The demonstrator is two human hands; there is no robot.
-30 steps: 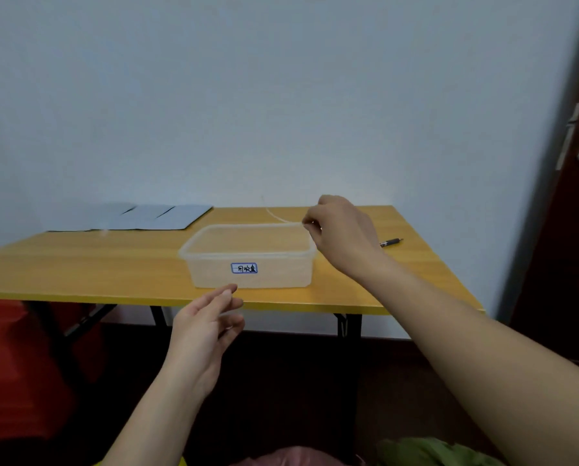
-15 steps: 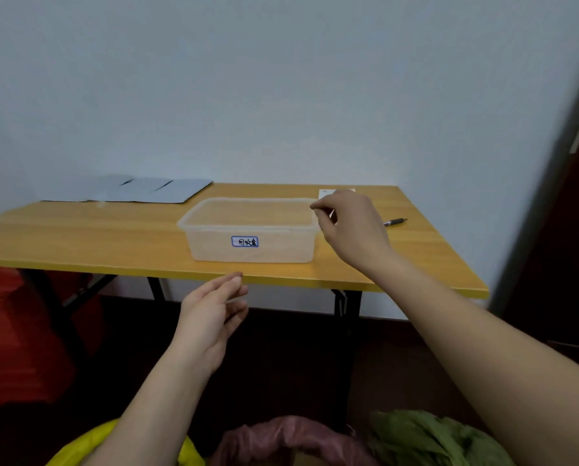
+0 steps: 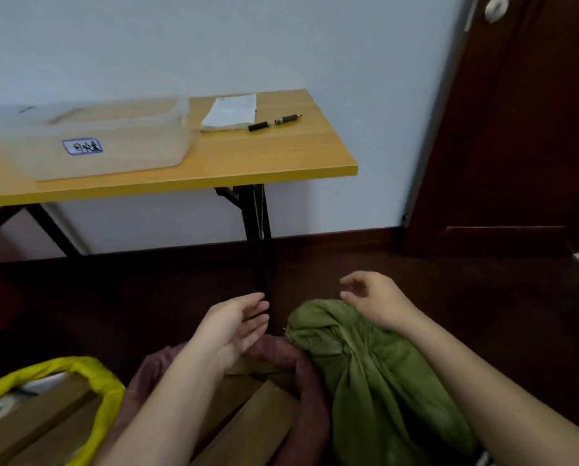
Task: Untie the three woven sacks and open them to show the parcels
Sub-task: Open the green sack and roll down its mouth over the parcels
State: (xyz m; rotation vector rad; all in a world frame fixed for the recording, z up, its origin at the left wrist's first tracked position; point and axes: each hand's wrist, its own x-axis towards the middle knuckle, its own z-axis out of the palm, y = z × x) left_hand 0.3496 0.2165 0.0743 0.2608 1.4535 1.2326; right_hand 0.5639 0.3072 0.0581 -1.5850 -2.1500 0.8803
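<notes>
Three sacks stand on the dark floor at the bottom of the view. The yellow sack (image 3: 93, 375) at the left is open, with brown cardboard parcels (image 3: 29, 422) showing inside. The dark red sack (image 3: 311, 415) in the middle is open too, around brown parcels (image 3: 254, 428). The green sack (image 3: 375, 375) at the right is bunched shut at its top. My left hand (image 3: 237, 327) hovers open over the red sack's far rim. My right hand (image 3: 375, 297) is open, fingers apart, just above the green sack's gathered top.
A yellow-topped table (image 3: 264, 159) on black legs stands ahead, bearing a clear plastic box (image 3: 113, 142) with a blue label, a paper pad (image 3: 231, 111) and a black pen (image 3: 274, 122). A dark wooden door (image 3: 523, 129) closes off the right.
My view has dropped from the table to the sacks. My right hand left the clear box's rim and came down over the green sack. My left hand lowered over the red sack.
</notes>
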